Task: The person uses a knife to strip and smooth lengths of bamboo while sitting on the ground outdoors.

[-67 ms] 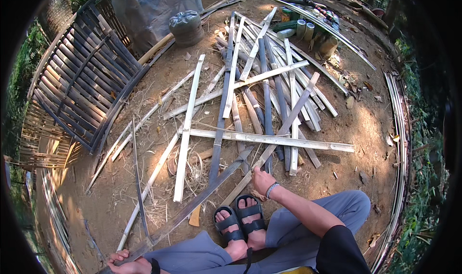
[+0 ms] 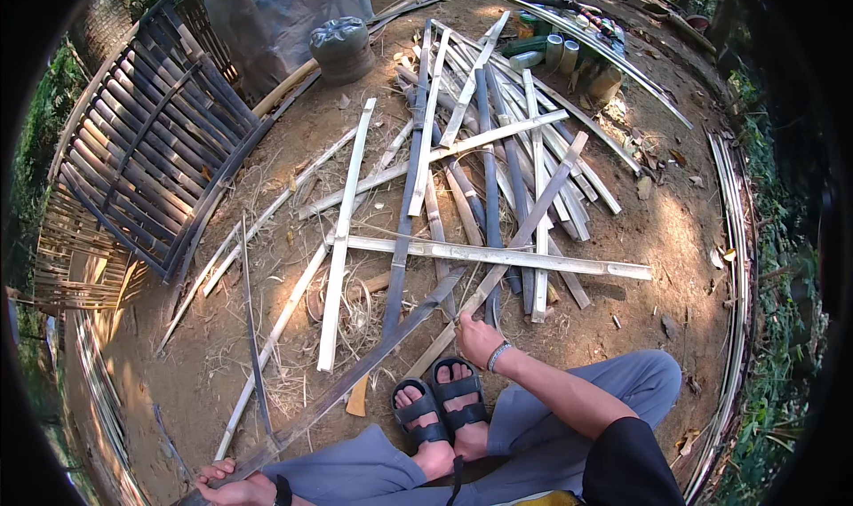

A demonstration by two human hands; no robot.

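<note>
At the lower left my left hand [image 2: 233, 486] is closed around the near end of a long dark bamboo strip [image 2: 360, 370]. This strip slants up and away to the right, its far end over the pile. My right hand [image 2: 481, 341], with a bracelet at the wrist, is closed in front of my right foot. Its fingertips meet a brownish bamboo strip [image 2: 536, 211] that slants across the other strips; what lies between the fingers is hard to make out. Ahead lies a loose pile of split bamboo, with a pale crosswise strip [image 2: 498, 255] nearest.
A slatted bamboo panel [image 2: 151, 151] leans at the left. Behind the pile are a tied plastic bag [image 2: 342, 51] and several cans [image 2: 562, 53]. Long thin strips [image 2: 733, 328] run along the right side. My sandalled feet [image 2: 442, 408] rest on dirt with shavings.
The whole view has shifted very slightly. Both hands keep about the same places, and the dark bamboo strip stays in my left hand.
</note>
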